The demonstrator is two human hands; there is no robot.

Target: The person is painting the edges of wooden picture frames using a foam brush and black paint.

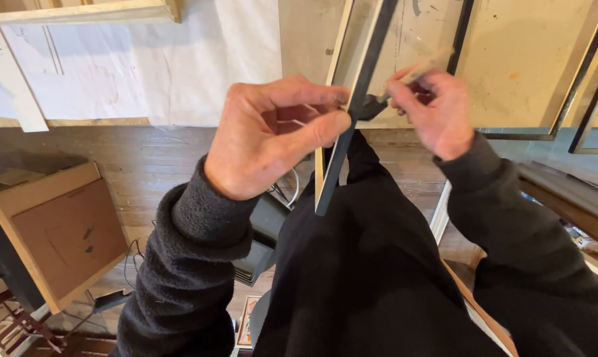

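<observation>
We see the left hand (272, 135) with fingers pinching a dark frame strip (353, 106) held slanted at chest height. The right hand (434, 109) pinches a small brush (404, 82) against the strip. A brown cardboard box (57, 235) sits on the floor, lower left.

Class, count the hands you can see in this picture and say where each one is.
2. The left hand grips the dark wooden strip at centre; the right hand holds a brush against it. None seem hidden.
</observation>
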